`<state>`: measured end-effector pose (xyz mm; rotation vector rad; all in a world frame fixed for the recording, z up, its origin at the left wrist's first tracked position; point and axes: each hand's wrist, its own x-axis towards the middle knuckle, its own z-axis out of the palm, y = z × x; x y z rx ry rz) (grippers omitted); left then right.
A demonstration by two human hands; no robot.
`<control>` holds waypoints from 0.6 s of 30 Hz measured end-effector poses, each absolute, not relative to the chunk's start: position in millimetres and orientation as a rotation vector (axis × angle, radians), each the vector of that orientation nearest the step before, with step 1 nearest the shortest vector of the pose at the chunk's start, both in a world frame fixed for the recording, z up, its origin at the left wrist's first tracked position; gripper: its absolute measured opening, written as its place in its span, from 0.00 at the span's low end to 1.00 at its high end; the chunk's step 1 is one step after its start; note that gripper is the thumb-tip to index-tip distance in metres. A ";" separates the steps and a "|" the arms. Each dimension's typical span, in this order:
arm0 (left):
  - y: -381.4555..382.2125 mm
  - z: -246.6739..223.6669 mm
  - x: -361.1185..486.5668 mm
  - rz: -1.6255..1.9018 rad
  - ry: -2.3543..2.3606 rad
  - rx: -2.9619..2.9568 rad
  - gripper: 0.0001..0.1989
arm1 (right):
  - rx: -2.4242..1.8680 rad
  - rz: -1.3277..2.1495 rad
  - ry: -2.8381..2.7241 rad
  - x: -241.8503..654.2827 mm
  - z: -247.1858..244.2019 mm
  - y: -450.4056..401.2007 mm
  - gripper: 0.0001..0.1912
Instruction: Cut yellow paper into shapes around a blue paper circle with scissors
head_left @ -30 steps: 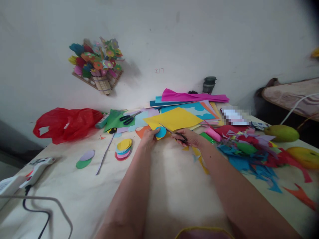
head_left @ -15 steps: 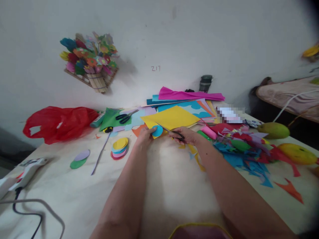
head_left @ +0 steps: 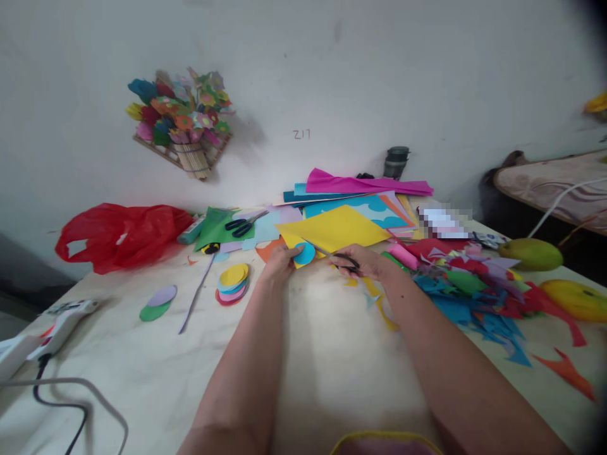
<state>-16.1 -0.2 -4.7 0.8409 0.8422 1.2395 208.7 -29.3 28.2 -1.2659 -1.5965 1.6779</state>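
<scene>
My left hand (head_left: 281,264) pinches a blue paper circle (head_left: 305,253) against the near corner of a large yellow sheet (head_left: 339,229). Wrapped round the handles of a pair of scissors (head_left: 345,260) is my right hand (head_left: 363,259). The blades point left, at the yellow sheet just right of the circle; whether they are parted is too small to tell. Yellow offcuts (head_left: 385,311) lie below my right hand. To the left of my left forearm sits a stack of coloured paper circles (head_left: 233,276), yellow on top.
Paper scraps (head_left: 488,316) heap on the right by green and yellow fruit (head_left: 531,254). Coloured sheets (head_left: 370,183) lie at the back. On the left are a red plastic bag (head_left: 123,234), dark-handled scissors (head_left: 244,224), a green and lilac circle pair (head_left: 159,303) and a power strip (head_left: 69,322).
The whole view has shifted slightly, so everything sits a little further right and lower. Both hands keep their hold on the circle, sheet and scissors, with little visible movement.
</scene>
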 end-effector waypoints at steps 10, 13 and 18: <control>0.4 -6.6 -17.5 1.235 0.839 0.836 0.18 | -1.284 1.684 -1.593 209.1 27.9 -28.4 0.10; 0.1 -5.5 -16.6 1.242 0.842 0.812 0.18 | -1.276 1.678 -1.604 208.0 29.5 -29.3 0.10; -0.5 -5.5 -14.6 1.246 0.819 0.814 0.19 | -1.241 1.640 -1.635 207.1 25.4 -27.8 0.14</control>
